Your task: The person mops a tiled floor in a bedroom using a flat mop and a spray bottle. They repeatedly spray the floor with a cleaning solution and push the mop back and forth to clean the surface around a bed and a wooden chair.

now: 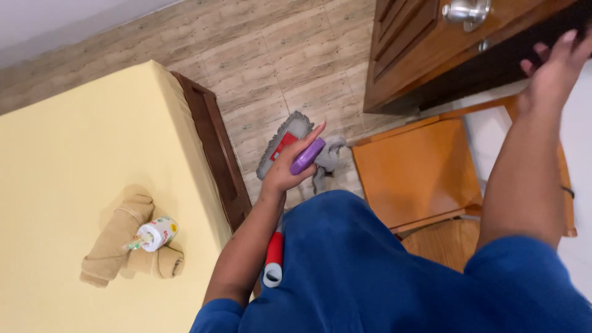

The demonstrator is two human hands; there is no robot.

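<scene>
My left hand [288, 165] is closed around a purple handle [308, 156] above the floor, near the bed's foot. Below it a flat grey mop head [285, 137] with a red plate lies on the wood-look floor. A red and white pole [274, 258] runs down beside my blue shirt. My right hand [555, 69] is raised at the upper right with fingers spread, pressed on the edge of a dark wooden door [425, 55]. It holds nothing.
A bed with a yellow sheet [68, 160] and dark wooden frame [216, 154] fills the left. Folded tan towels [120, 237] and a small wrapped roll [154, 233] lie on it. An orange wooden chair [416, 172] stands by the door, whose silver knob [465, 11] shows.
</scene>
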